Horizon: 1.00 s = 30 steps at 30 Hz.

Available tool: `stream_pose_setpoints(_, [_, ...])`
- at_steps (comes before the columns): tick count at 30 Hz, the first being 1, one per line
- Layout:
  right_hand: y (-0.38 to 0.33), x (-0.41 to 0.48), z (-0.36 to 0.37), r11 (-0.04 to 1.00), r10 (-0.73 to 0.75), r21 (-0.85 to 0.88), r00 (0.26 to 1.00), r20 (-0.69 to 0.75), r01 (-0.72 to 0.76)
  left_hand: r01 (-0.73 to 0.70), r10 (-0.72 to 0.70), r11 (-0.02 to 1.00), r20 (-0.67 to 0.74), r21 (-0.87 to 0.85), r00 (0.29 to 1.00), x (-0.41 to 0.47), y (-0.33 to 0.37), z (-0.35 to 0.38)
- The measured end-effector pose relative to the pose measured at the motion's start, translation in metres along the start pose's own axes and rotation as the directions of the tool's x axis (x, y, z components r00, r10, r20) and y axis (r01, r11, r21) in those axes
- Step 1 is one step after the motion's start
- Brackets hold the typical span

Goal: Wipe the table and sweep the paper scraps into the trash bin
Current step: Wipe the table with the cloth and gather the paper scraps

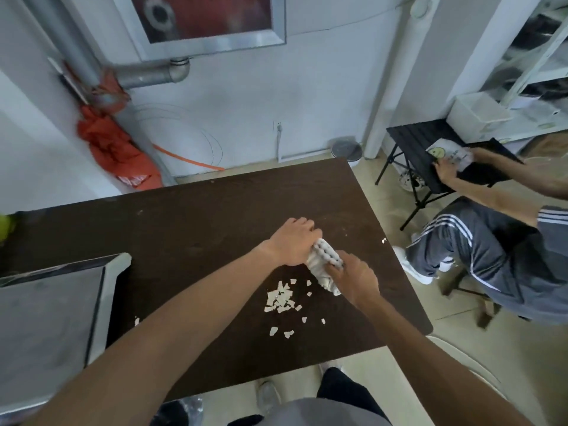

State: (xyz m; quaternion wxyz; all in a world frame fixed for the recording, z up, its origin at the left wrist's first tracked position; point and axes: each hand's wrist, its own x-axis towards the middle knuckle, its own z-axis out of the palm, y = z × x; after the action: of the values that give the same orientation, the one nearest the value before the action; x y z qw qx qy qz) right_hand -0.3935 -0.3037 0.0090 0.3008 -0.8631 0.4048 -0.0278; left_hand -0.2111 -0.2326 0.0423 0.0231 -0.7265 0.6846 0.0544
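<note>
A white cloth lies bunched on the dark brown table, right of the middle. My left hand grips its far end and my right hand grips its near end. Several white paper scraps lie in a loose pile just in front of the cloth, with a few strays nearer me and one at the table's right edge. A dark bag-lined bin shows partly under the table's near edge.
A grey metal tray or box takes up the table's left part. A seated person works at a small black folding table to the right. Pipes and an orange cloth stand by the back wall.
</note>
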Motion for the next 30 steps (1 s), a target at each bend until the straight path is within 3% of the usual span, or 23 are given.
stream_pose_setpoints(3, [-0.003, 0.028, -0.003, 0.956, -0.2, -0.218, 0.98, 0.013, 0.198, 0.114, -0.114, 0.993, 0.014, -0.006, 0.993, -0.003, -0.013, 0.001])
stream_pose_setpoints(5, [-0.005, 0.044, -0.003, 0.931, -0.243, -0.267, 0.968, 0.061, 0.25, 0.189, -0.189, 0.982, 0.014, -0.008, 0.982, -0.006, -0.015, 0.008])
stream_pose_setpoints(9, [-0.004, 0.06, 0.008, 0.925, -0.221, -0.258, 0.946, 0.235, 0.28, 0.32, -0.316, 0.947, 0.069, -0.045, 0.946, -0.017, -0.01, 0.028])
stream_pose_setpoints(13, [-0.007, 0.058, 0.026, 0.927, -0.259, -0.193, 0.921, 0.292, 0.322, 0.463, -0.458, 0.878, 0.067, -0.12, 0.886, -0.03, -0.007, 0.043])
stream_pose_setpoints(23, [-0.012, 0.043, 0.03, 0.846, -0.367, -0.206, 0.818, 0.443, 0.491, 0.542, -0.493, 0.796, 0.231, -0.269, 0.839, -0.061, -0.01, 0.054])
stream_pose_setpoints(27, [-0.018, 0.036, 0.027, 0.927, -0.244, -0.131, 0.828, 0.505, 0.353, 0.5, -0.46, 0.828, 0.201, -0.256, 0.865, -0.067, -0.003, 0.054])
stream_pose_setpoints(30, [-0.04, 0.041, 0.019, 0.936, -0.255, -0.092, 0.836, 0.486, 0.339, 0.501, -0.51, 0.813, 0.054, -0.297, 0.859, -0.075, -0.012, 0.044])
